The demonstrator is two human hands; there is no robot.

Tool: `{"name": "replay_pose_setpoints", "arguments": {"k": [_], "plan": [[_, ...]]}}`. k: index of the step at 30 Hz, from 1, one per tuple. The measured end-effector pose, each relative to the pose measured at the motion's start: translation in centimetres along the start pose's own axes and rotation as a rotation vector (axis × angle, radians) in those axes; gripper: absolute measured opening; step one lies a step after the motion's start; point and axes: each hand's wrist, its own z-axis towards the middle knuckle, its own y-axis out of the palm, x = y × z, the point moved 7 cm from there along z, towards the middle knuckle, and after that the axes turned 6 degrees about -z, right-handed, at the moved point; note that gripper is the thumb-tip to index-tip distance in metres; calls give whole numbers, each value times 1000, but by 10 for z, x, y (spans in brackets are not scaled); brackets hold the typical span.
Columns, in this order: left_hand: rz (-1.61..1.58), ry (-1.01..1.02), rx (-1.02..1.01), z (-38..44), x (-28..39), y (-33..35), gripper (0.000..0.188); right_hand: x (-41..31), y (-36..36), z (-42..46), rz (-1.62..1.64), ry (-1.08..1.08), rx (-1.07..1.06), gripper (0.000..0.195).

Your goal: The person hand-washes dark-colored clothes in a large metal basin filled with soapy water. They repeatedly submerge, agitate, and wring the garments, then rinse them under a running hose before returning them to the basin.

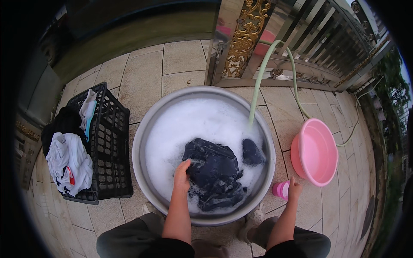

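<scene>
A wide grey basin stands before me, filled with white foam. In it lies a wet, dark navy garment, bunched up, with bubbles clinging to its folds. My left hand grips the garment's left edge; some of its fingers are hidden. A smaller dark cloth lump pokes through the foam at the right. Outside the basin, my right hand is at the rim of a small pink cup with something white inside. Its fingers are curled, and whether they hold the cup is hidden.
A pale green hose hangs over the metal gate and runs into the basin. At right stands a pink tub. On the left, a black plastic crate holds white clothes, dark clothes and a blue-handled brush.
</scene>
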Motion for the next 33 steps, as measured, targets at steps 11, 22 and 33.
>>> {"name": "replay_pose_setpoints", "arguments": {"k": [11,22,33], "plan": [[-481,26,-144,-11,17,-19,31,36,86,0,-151,-98,-537,67],[-614,-76,-158,-17,21,-9,38,39,23,44,185,20,-138,48],[-430,-115,-49,-8,15,-20,27,-273,78,-202,647,-874,-676,14]]}}
